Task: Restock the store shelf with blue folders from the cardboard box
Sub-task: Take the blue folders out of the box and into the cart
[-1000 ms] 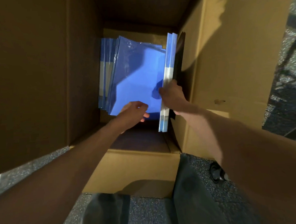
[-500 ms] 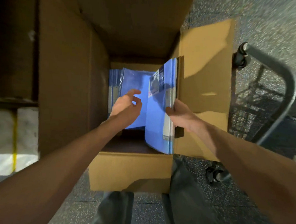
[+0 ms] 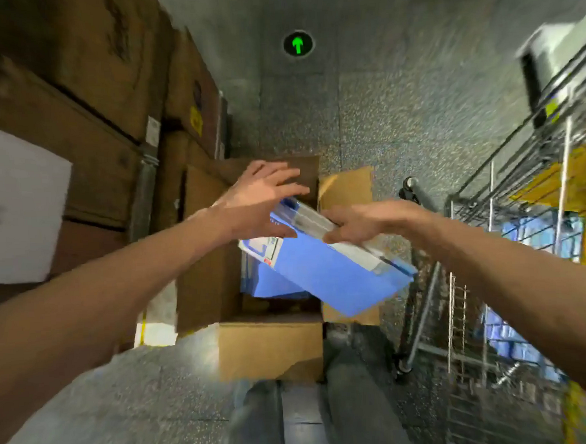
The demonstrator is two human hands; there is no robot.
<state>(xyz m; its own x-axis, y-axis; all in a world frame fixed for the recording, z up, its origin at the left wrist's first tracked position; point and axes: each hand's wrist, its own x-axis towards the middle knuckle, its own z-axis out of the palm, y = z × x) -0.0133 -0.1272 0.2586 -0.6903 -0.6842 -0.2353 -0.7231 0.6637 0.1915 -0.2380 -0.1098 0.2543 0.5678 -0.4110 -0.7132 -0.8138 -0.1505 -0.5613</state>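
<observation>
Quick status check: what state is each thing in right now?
Cardboard box: open, flaps up.
Folders in box: inside, leaning.
Folder bundle: above the box, tilted.
Right hand: grips the bundle.
Left hand: fingers spread, by the bundle's top end.
Wire shelf: holds blue items.

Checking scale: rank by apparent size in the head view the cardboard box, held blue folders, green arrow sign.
Largest: cardboard box.
Then: blue folders, flattered by nearness.
Smallest: green arrow sign.
</observation>
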